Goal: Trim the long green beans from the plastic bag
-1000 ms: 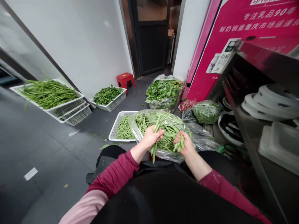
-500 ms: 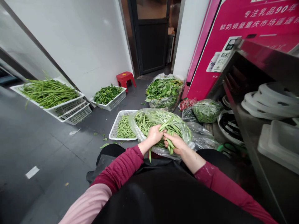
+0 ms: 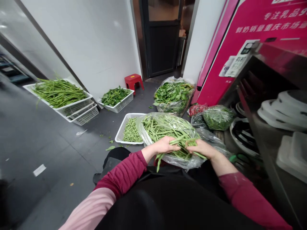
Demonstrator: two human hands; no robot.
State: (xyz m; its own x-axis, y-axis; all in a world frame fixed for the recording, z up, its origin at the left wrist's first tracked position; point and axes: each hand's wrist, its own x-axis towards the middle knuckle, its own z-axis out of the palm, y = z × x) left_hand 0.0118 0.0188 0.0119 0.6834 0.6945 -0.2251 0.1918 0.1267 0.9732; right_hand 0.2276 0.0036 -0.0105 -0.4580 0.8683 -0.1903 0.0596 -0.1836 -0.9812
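Observation:
A clear plastic bag (image 3: pixel 146 127) full of long green beans (image 3: pixel 165 123) lies open in front of my lap. Over its near side, my left hand (image 3: pixel 165 145) is closed around several beans, some hanging below the palm. Level with it, my right hand (image 3: pixel 200 148) grips more beans, their ends sticking out past the fingers on both sides. A gap of bean pods lies between the two hands. Snapped short bean pieces (image 3: pixel 132 131) fill part of a white plastic basket (image 3: pixel 121 131) just left of the bag.
Stacked white baskets (image 3: pixel 82 118) of long green stems stand far left, beside a basket of leafy greens (image 3: pixel 116 95). A red stool (image 3: pixel 133 83) is by the wall. Bagged greens (image 3: pixel 174 95) sit ahead; a metal shelf (image 3: pixel 261 153) with white containers (image 3: pixel 283 111) borders my right.
My hands have moved apart, the right one shifting right with beans in it. The camera view has turned slightly left.

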